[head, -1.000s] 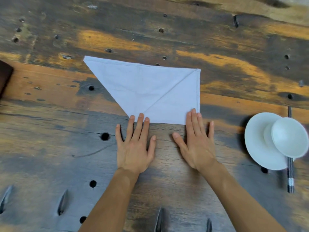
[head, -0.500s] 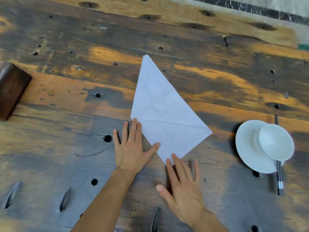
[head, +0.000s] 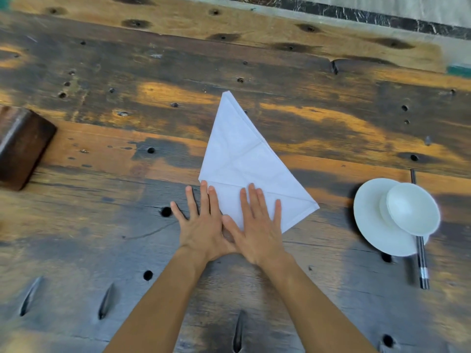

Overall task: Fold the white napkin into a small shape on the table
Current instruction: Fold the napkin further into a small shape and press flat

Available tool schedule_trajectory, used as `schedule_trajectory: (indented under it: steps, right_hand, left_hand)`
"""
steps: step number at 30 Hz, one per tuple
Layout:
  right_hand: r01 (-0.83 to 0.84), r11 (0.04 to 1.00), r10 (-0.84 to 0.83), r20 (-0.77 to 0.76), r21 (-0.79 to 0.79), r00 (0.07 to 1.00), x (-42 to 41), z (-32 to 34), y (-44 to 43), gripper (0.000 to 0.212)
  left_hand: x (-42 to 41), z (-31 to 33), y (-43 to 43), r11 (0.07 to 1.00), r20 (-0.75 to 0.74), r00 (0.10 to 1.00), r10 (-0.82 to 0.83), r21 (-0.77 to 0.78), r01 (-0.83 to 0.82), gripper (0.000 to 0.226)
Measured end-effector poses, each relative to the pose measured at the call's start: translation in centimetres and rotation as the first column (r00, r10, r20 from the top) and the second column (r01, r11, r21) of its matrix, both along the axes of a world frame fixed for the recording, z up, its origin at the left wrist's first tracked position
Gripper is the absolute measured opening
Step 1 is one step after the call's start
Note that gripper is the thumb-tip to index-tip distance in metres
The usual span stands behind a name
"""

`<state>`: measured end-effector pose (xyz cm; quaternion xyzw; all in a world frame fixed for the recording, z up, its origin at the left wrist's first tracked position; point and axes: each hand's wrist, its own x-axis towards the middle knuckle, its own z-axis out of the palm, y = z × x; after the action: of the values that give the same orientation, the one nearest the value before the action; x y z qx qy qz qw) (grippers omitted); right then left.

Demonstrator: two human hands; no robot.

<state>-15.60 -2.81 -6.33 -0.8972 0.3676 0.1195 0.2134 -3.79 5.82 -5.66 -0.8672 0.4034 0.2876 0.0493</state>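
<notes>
Both forearms come in from the bottom edge. Left hand (head: pixel 201 225) lies flat, palm down, fingers spread, mostly on bare wood, with its fingertips (head: pixel 204 186) reaching the near left edge of the white napkin (head: pixel 244 161). Right hand (head: pixel 257 230) is also flat and open, fingers slightly fanned, pressing on the napkin's near corner; its thumb overlaps the left hand's thumb side, so the two hands touch. Neither hand pinches anything.

The napkin lies flat on the wooden table (head: pixel 102 212) near the centre, folded to a triangle with a long point aimed away from the person and a shorter corner toward the right. Crease lines cross its surface.

To the right, well apart from the napkin, a white plate (head: pixel 374 225) carries a small white bowl (head: pixel 413 208), with dark chopsticks (head: pixel 421 266) running under them. At the far left edge sits a dark brown block (head: pixel 23 146).
</notes>
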Motion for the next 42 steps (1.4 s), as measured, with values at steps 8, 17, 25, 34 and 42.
schedule_trajectory:
  steps: [8, 17, 25, 34, 42]
  right_hand:
    - [0.192, 0.977, -0.198, -0.057, -0.096, 0.979, -7.7, 0.1, -4.1, 0.085]
    - [0.101, 0.986, -0.112, -0.083, -0.13, 0.99, -8.8, 0.6, -3.4, 0.091]
    - [-0.14, 0.97, 0.136, -0.033, -0.201, 0.99, -13.3, 1.7, 1.5, 0.09]
    - [-0.215, 0.941, 0.228, 0.022, -0.261, 0.973, -14.8, 1.8, 5.1, 0.087]
    - [-0.19, 0.918, 0.255, 0.15, -0.349, 0.955, -17.2, 1.4, 3.7, 0.077]
  left_hand:
    - [0.2, -0.3, -0.2, 1.0, -0.021, 1.0, -0.008, 0.024, 0.008, 0.171]
    - [0.9, 0.1, -0.1, 0.994, 0.039, 0.993, -0.107, 0.034, 0.106, 0.174]
    - [6.1, 0.9, -0.2, 0.887, 0.121, 0.883, -0.454, 0.154, 0.435, 0.173]
    - [8.2, 1.2, -0.2, 0.79, 0.156, 0.776, -0.611, 0.19, 0.583, 0.167]
    - [7.4, 0.7, -1.7, 0.76, 0.191, 0.735, -0.65, 0.151, 0.633, 0.169]
